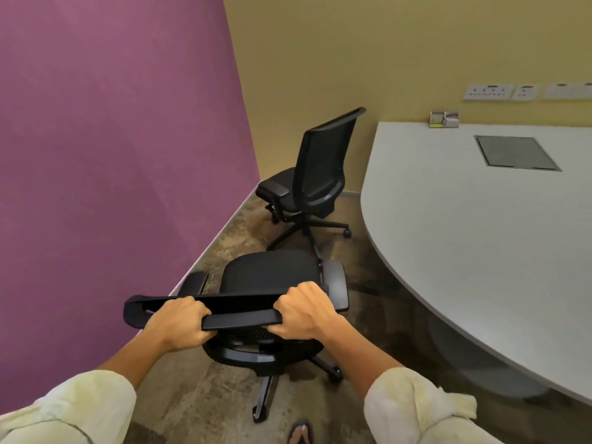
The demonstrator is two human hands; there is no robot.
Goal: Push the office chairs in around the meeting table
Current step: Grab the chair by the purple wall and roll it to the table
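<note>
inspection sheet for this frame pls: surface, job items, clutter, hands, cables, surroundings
Surface: grey table, rounded edge, a hatch set in its top.
Job's things: near chair and far chair, both out on the carpet, clear of the table.
Clutter: small holder at the table's far edge.
Hands: left hand and right hand both grip the near chair's top rail.
Cables: nothing seen.
Surroundings: purple wall left, yellow wall ahead with sockets.

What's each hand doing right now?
Left hand: closed, fingers curled round the top edge of the near chair's backrest.
Right hand: closed, gripping the same backrest top edge.
</note>
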